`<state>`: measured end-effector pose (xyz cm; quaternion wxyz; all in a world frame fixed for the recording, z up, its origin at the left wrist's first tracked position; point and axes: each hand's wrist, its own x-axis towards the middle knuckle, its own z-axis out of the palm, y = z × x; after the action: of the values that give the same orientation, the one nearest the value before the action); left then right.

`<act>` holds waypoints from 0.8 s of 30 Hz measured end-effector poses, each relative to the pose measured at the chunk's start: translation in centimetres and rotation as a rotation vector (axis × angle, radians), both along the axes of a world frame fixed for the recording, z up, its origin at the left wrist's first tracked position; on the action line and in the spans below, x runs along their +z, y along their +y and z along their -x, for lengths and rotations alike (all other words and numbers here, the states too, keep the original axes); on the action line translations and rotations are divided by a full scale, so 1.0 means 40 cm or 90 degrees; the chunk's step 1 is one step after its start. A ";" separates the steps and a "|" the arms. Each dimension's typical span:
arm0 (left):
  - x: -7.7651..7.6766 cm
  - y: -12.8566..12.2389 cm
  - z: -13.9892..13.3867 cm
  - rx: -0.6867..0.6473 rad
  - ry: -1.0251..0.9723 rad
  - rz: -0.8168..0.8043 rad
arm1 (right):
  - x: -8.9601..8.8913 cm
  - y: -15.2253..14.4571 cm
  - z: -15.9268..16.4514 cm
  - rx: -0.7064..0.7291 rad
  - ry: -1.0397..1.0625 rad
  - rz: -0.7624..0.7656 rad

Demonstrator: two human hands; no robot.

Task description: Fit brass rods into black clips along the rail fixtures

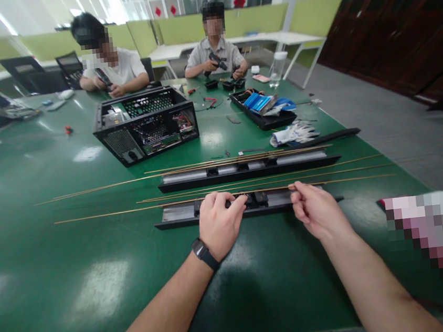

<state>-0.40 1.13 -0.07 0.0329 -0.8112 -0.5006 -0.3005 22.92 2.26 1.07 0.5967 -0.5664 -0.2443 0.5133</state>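
Note:
Nearest to me lies a long dark metal rail (pixel 280 199) with a pale inner channel and black blocks (pixel 262 198) set in its middle. My left hand (pixel 220 220), with a dark watch on the wrist, is closed over one of these blocks; its fingertips partly hide it. Thin brass-coloured rods (pixel 92 217) run lengthwise above the rail. My right hand (pixel 316 206) is closed, thumb and forefinger pinching one such rod near the rail's right part. Behind it is a second, similar rail (pixel 191 175), also holding black blocks, with more rods across it.
A black computer case (pixel 146 129) lies open at the back left. A black tray (pixel 266 121) with blue items, white gloves (pixel 295 133) and a black strip (pixel 333 136) are to the right. Two people (pixel 116 66) sit across the green table (pixel 79 286), handling tools.

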 end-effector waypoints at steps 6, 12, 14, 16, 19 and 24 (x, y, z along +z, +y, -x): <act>0.000 0.000 0.000 0.004 0.001 -0.009 | 0.003 0.000 0.002 0.010 0.005 0.018; 0.000 0.000 -0.001 0.007 0.003 -0.012 | 0.000 -0.002 0.003 0.038 -0.025 0.009; 0.001 0.000 -0.001 0.005 0.002 -0.009 | -0.001 -0.001 0.001 0.021 -0.013 0.006; 0.002 -0.001 -0.001 0.004 0.003 -0.003 | -0.002 0.001 0.000 0.000 -0.002 0.005; 0.003 -0.001 0.000 0.004 0.006 -0.001 | 0.000 0.003 -0.001 -0.014 0.003 0.008; 0.003 -0.001 0.001 0.007 0.007 -0.001 | 0.004 0.000 0.002 0.016 -0.001 0.023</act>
<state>-0.43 1.07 0.06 0.0381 -0.8099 -0.5047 -0.2964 22.86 2.24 1.24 0.5798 -0.5741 -0.2426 0.5248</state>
